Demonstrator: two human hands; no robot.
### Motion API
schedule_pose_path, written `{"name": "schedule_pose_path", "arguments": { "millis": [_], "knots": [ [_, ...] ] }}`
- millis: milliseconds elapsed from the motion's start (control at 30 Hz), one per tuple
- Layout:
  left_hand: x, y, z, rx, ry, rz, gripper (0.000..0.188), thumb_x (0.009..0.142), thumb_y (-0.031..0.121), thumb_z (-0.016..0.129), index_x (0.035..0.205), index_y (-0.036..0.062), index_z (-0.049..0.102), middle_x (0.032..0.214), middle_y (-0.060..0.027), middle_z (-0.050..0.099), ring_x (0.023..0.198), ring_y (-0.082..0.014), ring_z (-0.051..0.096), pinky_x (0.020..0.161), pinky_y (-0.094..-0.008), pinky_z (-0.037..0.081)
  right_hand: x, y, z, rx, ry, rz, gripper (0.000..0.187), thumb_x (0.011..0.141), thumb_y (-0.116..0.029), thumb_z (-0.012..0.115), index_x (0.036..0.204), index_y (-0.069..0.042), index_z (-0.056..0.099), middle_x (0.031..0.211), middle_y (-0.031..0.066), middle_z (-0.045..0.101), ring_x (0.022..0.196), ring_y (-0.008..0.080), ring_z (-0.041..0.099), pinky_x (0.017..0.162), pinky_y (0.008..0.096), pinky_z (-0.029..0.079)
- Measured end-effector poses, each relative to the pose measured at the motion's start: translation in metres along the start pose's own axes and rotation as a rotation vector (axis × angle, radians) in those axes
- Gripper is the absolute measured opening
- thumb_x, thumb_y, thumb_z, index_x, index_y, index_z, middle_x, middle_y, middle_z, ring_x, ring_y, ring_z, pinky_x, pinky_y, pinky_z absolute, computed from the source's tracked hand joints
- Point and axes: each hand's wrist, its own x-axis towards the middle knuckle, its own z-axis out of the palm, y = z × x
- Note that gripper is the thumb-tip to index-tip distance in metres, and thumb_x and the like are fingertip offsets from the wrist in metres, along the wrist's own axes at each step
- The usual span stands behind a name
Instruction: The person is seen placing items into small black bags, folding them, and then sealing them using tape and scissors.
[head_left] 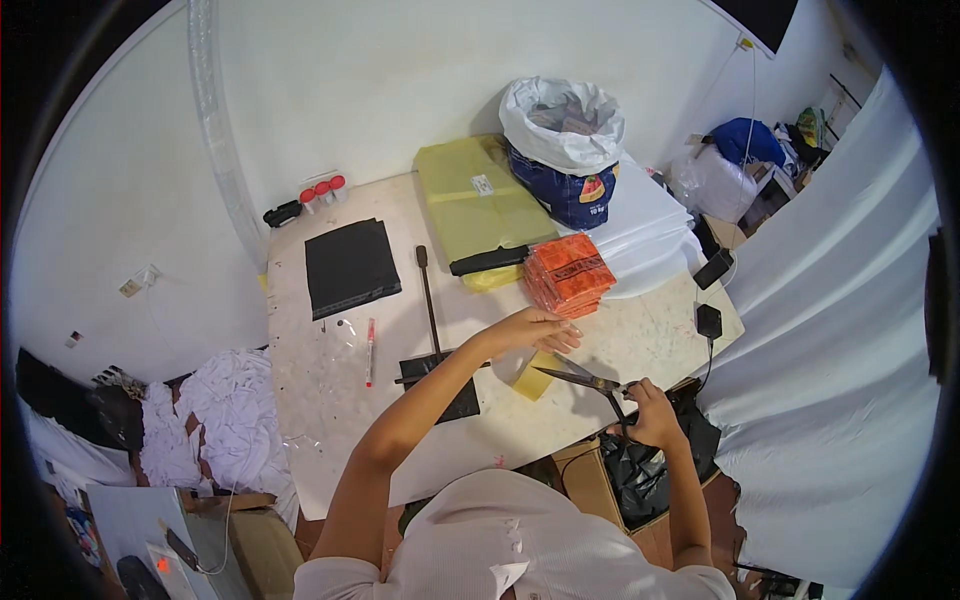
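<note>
My right hand (655,412) is closed round the handles of a pair of scissors (598,383), at the table's near right edge. The parted blades point left. Beneath the blades lies a roll of yellowish tape (538,376) on the table. My left hand (532,332) hovers just beyond the tape roll with its fingers stretched out to the right, and I see nothing in it. A stack of orange packets (570,275) in clear wrap sits just past that hand. A black elongated object (490,260) touches the stack's left side.
On the table (330,440) lie black plastic sheets (350,268), a red-and-white marker (371,352), a dark rod (430,300) and a black square piece (458,402). Yellow packaging (470,200), white sheets (650,235) and a blue-and-white sack (565,150) fill the back. A box (590,490) stands below right.
</note>
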Motion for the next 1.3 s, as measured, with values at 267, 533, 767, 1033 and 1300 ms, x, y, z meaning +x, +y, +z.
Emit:
{"name": "schedule_pose_path", "arguments": {
  "millis": [267,533,767,1033,1300],
  "knots": [
    [-0.003,-0.001,-0.005,-0.048,0.071,-0.014,0.044,0.093,0.041,0.043,0.119,0.0064,0.054,0.111,-0.0087,0.061,0.099,-0.0181,0.06,0.088,-0.0324,0.045,0.012,-0.017,-0.002,-0.055,-0.01,-0.008,0.063,0.054,-0.045,0.078,0.093,-0.002,0.054,0.086,0.0119,0.053,0.076,0.0348,0.057,0.067,0.0406,0.047],
    [-0.003,0.004,-0.008,-0.083,0.111,-0.011,0.045,0.094,0.038,0.041,0.117,0.0026,0.055,0.112,-0.0116,0.06,0.102,-0.0215,0.059,0.089,-0.034,0.046,0.01,-0.016,0.001,-0.162,0.01,-0.027,0.041,0.061,-0.031,0.075,0.082,-0.006,0.052,0.079,0.008,0.053,0.068,0.0299,0.059,0.058,0.0377,0.048],
    [0.0,-0.017,-0.026,-0.493,0.158,0.14,0.05,0.094,0.044,0.036,0.124,0.0066,0.049,0.115,-0.0115,0.059,0.101,-0.0218,0.06,0.09,-0.0349,0.046,0.001,0.0,0.024,-0.167,0.135,-0.063,0.029,0.065,-0.024,0.074,0.079,-0.006,0.056,0.073,0.0061,0.055,0.061,0.0279,0.059,0.053,0.0348,0.047],
    [-0.035,-0.027,-0.031,-0.699,0.124,0.204,0.058,0.094,0.05,0.028,0.13,0.0072,0.042,0.119,-0.0138,0.056,0.106,-0.027,0.057,0.093,-0.0365,0.043,-0.023,0.004,0.073,0.13,0.31,0.306,0.032,0.065,-0.021,0.077,0.083,-0.003,0.056,0.073,0.013,0.055,0.065,0.0318,0.057,0.057,0.0358,0.044],
    [-0.081,-0.043,-0.027,-0.594,0.261,0.17,0.062,0.093,0.05,0.026,0.133,0.0048,0.037,0.122,-0.02,0.052,0.109,-0.0331,0.054,0.096,-0.0404,0.04,-0.022,0.021,0.105,0.229,0.341,0.354,0.033,0.066,-0.014,0.069,0.094,0.0,0.059,0.087,0.0155,0.058,0.084,0.0356,0.054,0.073,0.0412,0.045]
  ]
}}
